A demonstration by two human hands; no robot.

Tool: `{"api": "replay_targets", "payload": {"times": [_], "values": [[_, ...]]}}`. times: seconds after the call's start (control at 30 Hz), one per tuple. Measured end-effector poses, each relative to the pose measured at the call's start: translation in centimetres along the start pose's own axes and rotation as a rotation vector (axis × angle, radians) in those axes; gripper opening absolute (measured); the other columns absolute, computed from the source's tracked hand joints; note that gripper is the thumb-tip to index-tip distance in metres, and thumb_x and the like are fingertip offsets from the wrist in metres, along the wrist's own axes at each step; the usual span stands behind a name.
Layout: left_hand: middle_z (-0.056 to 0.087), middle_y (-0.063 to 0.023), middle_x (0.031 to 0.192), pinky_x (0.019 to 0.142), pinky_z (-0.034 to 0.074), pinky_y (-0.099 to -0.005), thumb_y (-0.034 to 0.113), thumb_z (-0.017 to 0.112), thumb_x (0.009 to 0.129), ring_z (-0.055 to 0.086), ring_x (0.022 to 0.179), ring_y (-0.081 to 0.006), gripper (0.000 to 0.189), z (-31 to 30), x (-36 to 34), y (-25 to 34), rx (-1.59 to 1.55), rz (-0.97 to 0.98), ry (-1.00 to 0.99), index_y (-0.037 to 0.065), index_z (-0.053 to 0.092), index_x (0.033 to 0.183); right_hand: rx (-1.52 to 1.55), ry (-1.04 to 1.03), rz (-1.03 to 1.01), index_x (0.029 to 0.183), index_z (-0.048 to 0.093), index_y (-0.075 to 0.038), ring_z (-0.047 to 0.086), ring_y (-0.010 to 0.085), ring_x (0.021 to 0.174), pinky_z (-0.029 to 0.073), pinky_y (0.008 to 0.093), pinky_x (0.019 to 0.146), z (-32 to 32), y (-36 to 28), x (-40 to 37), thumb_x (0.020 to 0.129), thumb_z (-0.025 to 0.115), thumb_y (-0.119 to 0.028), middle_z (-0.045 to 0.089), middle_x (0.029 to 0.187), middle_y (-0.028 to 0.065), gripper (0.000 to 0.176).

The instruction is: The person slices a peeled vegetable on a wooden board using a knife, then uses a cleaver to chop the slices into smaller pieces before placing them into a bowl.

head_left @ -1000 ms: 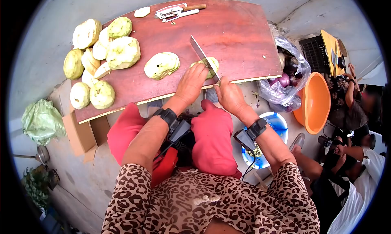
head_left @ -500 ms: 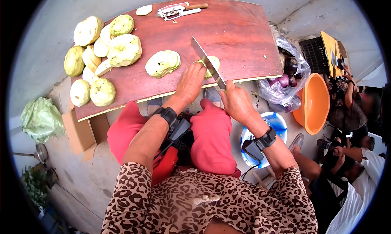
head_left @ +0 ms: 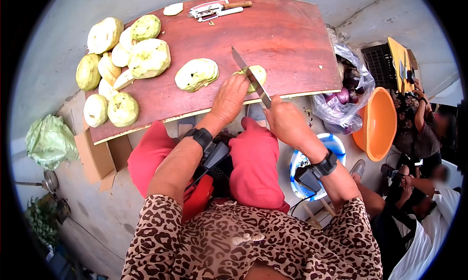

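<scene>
My right hand (head_left: pixel 287 121) grips the handle of a long knife (head_left: pixel 248 75) whose blade lies across a pale green peeled squash half (head_left: pixel 257 74) near the front edge of the red-brown board (head_left: pixel 282 36). On the near side of that piece my left hand (head_left: pixel 229 98) presses down, fingers against the blade's left side. Another cut half (head_left: pixel 196 74) lies flat just to the left. A heap of several peeled squashes (head_left: pixel 122 60) fills the board's left end.
A peeler and a small knife (head_left: pixel 217 9) lie at the board's far edge. Right of the board are a plastic bag of purple eggplants (head_left: pixel 343 92), an orange basin (head_left: pixel 378 124) and a blue bowl (head_left: pixel 331 148). Other people sit at the far right (head_left: pixel 424 129).
My right hand has drawn back towards me and slightly right, pulling the knife through the squash piece. My left hand stays on the piece.
</scene>
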State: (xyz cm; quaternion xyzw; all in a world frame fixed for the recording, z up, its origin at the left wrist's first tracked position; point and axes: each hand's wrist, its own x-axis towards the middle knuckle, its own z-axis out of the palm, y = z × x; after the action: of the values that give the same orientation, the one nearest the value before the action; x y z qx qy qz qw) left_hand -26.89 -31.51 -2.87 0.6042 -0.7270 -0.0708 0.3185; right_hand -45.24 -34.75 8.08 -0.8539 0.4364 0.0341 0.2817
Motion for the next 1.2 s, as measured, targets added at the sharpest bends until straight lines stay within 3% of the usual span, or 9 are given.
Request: {"api": "replay_targets", "payload": {"times": [0.37, 0.43, 0.67, 0.87, 1.2], "values": [[0.054, -0.0148, 0.115, 0.095, 0.043, -0.0416, 0.002, 0.056, 0.078, 0.052, 0.111, -0.0337, 0.032, -0.1, -0.1, 0.1, 0.012, 0.011, 0.005, 0.001, 0.056, 0.109, 0.020, 0.100, 0.026, 0.096, 0.047, 0.001, 0.064, 0.0448, 0.076, 0.052, 0.0519, 0.067, 5.0, 1.9, 3.0, 0.093, 0.056, -0.021, 0.065, 0.079, 0.0272, 0.024], [0.053, -0.0160, 0.116, 0.095, 0.043, -0.0434, 0.001, 0.060, 0.077, 0.051, 0.111, -0.0358, 0.037, -0.2, -0.2, -0.1, -0.001, 0.017, -0.004, 0.001, 0.055, 0.114, 0.048, 0.119, 0.008, 0.096, 0.047, 0.001, 0.064, 0.0447, 0.076, 0.052, 0.0519, 0.067, 5.1, 2.2, 2.8, 0.093, 0.056, -0.021, 0.065, 0.080, 0.0267, 0.025], [0.054, -0.0154, 0.114, 0.092, 0.044, -0.0424, 0.001, 0.059, 0.077, 0.053, 0.107, -0.0346, 0.033, -1.0, -0.5, 0.5, 0.029, -0.024, 0.036, 0.001, 0.058, 0.110, 0.063, 0.221, -0.063, 0.098, 0.046, 0.000, 0.064, 0.0452, 0.075, 0.051, 0.0522, 0.066, 3.4, 1.2, 1.3, 0.092, 0.057, -0.021, 0.065, 0.080, 0.0262, 0.024], [0.055, -0.0131, 0.111, 0.088, 0.045, -0.0410, 0.002, 0.058, 0.076, 0.053, 0.103, -0.0315, 0.028, -1.0, -0.6, 0.6, 0.050, -0.062, 0.035, 0.004, 0.060, 0.104, 0.038, 0.074, -0.030, 0.096, 0.045, 0.001, 0.064, 0.0454, 0.072, 0.051, 0.0522, 0.065, 1.6, 0.0, -0.4, 0.091, 0.058, -0.020, 0.064, 0.076, 0.0265, 0.025], [0.056, -0.0119, 0.108, 0.084, 0.047, -0.0407, 0.001, 0.058, 0.078, 0.054, 0.100, -0.0315, 0.027, -0.8, -0.7, 0.3, 0.016, -0.055, 0.027, 0.002, 0.060, 0.104, 0.009, -0.001, 0.021, 0.096, 0.046, 0.004, 0.064, 0.0458, 0.073, 0.051, 0.0524, 0.066, 0.8, -0.5, -0.3, 0.091, 0.057, -0.019, 0.064, 0.074, 0.0278, 0.025]]}}
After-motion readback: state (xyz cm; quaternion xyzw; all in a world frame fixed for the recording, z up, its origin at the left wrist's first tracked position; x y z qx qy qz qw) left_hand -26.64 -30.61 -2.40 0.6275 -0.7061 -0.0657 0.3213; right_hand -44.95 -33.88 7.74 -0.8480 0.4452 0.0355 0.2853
